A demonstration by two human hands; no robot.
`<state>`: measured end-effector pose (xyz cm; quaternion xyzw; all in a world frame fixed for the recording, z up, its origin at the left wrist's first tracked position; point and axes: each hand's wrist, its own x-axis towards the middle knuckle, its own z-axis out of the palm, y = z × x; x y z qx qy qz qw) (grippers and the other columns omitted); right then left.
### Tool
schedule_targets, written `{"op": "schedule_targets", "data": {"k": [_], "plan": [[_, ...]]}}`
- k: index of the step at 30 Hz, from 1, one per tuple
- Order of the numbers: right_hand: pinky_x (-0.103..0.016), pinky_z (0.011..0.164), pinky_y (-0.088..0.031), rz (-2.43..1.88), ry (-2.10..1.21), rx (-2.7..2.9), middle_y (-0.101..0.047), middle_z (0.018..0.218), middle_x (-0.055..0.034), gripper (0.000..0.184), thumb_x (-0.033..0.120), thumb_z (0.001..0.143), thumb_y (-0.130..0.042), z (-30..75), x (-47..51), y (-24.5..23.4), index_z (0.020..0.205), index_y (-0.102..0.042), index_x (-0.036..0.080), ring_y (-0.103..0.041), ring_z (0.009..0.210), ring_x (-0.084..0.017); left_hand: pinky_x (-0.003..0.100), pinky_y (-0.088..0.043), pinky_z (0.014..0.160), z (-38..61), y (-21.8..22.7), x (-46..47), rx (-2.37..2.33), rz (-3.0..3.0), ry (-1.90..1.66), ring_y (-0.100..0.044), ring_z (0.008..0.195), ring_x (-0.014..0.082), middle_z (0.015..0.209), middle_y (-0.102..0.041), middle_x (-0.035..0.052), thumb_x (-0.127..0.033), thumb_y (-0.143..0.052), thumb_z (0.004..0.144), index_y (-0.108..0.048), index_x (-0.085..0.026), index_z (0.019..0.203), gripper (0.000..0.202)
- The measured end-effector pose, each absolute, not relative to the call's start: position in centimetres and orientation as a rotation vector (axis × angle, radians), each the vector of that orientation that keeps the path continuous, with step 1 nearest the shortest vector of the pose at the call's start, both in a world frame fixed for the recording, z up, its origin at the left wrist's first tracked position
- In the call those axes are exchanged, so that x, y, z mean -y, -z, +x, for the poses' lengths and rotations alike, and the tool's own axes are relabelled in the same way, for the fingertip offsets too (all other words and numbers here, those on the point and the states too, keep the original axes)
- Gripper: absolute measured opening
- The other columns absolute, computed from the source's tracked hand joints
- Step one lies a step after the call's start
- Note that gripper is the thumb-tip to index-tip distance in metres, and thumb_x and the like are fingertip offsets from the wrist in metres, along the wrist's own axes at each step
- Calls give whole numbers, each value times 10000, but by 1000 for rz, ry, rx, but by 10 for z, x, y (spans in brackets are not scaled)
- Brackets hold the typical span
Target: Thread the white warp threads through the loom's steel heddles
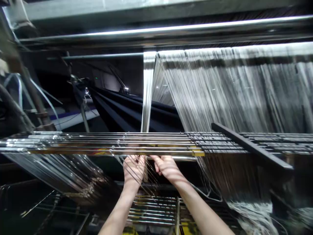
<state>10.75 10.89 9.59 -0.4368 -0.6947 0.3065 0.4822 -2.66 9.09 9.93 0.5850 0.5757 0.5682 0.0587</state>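
Note:
Both my arms reach up under a set of horizontal metal rods (97, 143) on a loom. My left hand (133, 169) and my right hand (167, 168) sit close together just below the rods, fingers curled up into thin white threads. A narrow bundle of threads (147, 98) runs from an upper bar straight down to my hands. A wide sheet of warp threads (232, 91) slopes down on the right. My fingertips are hidden behind the rods, so what they pinch is unclear.
A shiny steel roller (171, 29) crosses the top. A dark flat bar (251, 147) lies diagonally over the rods at right. Bunched thin metal strips (73, 176) hang lower left. Dark cloth (127, 111) stretches behind. More metal bars (151, 212) lie below my wrists.

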Motion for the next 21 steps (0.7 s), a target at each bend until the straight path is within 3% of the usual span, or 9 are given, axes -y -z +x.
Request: {"op": "schedule_targets", "data": {"k": [3,6,9,12,16,21], "plan": [[-247,340,-371,-1104,-807,1651,-386,264,16,529,431,840,-409,107,-110,-97,378,-544,215,-408,265,-118,310,-511,635,-25,-92,-86,-1720,1974,-1727,-628,646,197,662,-656,50,-213,-450,768,-627,-202,659,208],[-232,335,-360,-1103,-878,1632,-404,282,13,519,466,813,-427,106,-108,-99,364,-512,218,-414,276,-111,336,-500,773,-27,-85,-82,-1789,2176,-1721,-635,809,220,842,-682,83,-154,-435,758,-676,-184,838,256],[-213,342,-359,-1092,-965,1623,-446,316,15,470,467,756,-498,105,-106,-102,361,-480,211,-429,296,-99,344,-495,786,-26,-82,-81,-1891,2177,-1712,-632,821,228,839,-681,95,-164,-414,794,-675,-168,868,272],[-202,337,-333,-1121,-983,1567,-406,297,20,497,461,759,-455,112,-104,-100,333,-419,208,-392,279,-83,328,-483,793,-23,-81,-82,-1931,2236,-1657,-628,833,222,849,-691,85,-175,-437,797,-670,-186,878,248],[-198,310,-277,-1161,-1047,1428,-412,313,42,387,440,727,-478,121,-103,-95,426,-481,197,-343,253,-73,320,-489,703,-26,-87,-85,-2013,2247,-1565,-627,697,212,692,-684,60,-216,-494,772,-670,-200,736,181],[-201,401,-363,-1157,-1029,1532,-420,319,33,504,467,764,-480,112,-105,-98,348,-440,186,-412,304,-70,282,-494,660,-34,-89,-86,-2084,2339,-1589,-613,638,176,647,-672,38,-216,-474,791,-670,-186,733,207]]}}
